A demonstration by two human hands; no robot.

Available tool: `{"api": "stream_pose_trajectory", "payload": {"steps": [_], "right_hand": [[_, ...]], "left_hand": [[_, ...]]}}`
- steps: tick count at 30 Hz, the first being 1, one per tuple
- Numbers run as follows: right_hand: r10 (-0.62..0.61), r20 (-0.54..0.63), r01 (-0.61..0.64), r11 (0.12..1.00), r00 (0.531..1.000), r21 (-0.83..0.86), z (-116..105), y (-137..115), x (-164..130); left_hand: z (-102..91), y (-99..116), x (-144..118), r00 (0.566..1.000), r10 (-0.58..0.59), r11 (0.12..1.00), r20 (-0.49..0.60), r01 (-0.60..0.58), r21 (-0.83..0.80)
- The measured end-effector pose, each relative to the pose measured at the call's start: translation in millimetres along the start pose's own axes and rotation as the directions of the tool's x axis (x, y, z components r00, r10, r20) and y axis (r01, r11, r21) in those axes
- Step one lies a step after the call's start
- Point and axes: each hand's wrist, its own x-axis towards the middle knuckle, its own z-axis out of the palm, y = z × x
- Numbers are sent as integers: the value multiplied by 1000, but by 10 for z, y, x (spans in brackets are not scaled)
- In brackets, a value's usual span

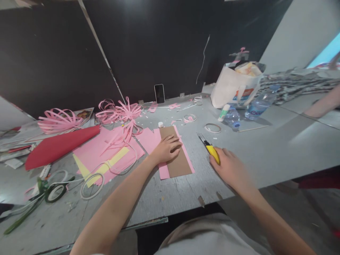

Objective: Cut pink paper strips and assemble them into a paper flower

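My left hand (168, 148) lies on a brown cardboard piece (180, 163), fingers stretched out and pressing on its upper part. Beneath the cardboard is a pink paper sheet (164, 171), whose edges show along both long sides. To the right of these, my right hand (228, 164) is closed around a yellow utility knife (213, 153), with its blade end pointing up and left, away from my body. The knife is apart from the cardboard. A small white cap (160, 124) stands just beyond the paper.
Pink paper strips (129, 111), a red paper piece (62, 147) and pink sheets (106, 136) cover the left. Green tape (55, 193) lies near front left. A phone (159, 94) leans at the back. Bottles (261, 104) and a white bag (230, 85) stand right; another person's arm (324, 102) reaches in.
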Motion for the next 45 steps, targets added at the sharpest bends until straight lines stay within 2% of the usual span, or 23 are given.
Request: {"api": "stream_pose_trajectory", "payload": {"steps": [7, 11, 15, 20, 24, 27, 32, 40, 45], "right_hand": [[2, 10, -2, 1000, 1000, 11, -10, 1, -9], [-14, 15, 13, 998, 1000, 65, -50, 24, 5], [42, 64, -53, 982, 997, 182, -147, -13, 121], [-31, 37, 19, 957, 999, 289, -352, -263, 419], [-121, 101, 81, 941, 988, 328, -426, -531, 681], [-174, 161, 113, 936, 972, 333, -330, -682, 859], [-238, 238, 158, 937, 942, 312, -76, -816, 1064], [-245, 240, 183, 950, 939, 253, 163, -876, 1219], [-278, 234, 209, 937, 932, 279, 207, -860, 1265]], "left_hand": [[-7, 14, 40, 1000, -22, 999, 4, 22, -38], [-27, 48, 221, 986, -165, 986, 32, 166, -30], [11, 85, 465, 960, -278, 960, 37, 276, 35], [163, 108, 629, 908, -416, 900, -49, 419, 121], [255, 74, 582, 881, -459, 870, -111, 472, 144], [284, 21, 511, 868, -476, 858, -141, 494, 144], [314, -72, 489, 858, -500, 846, -119, 513, 144], [410, -136, 516, 863, -486, 853, -137, 502, 139], [419, -138, 511, 856, -490, 853, -162, 510, 114]]}}
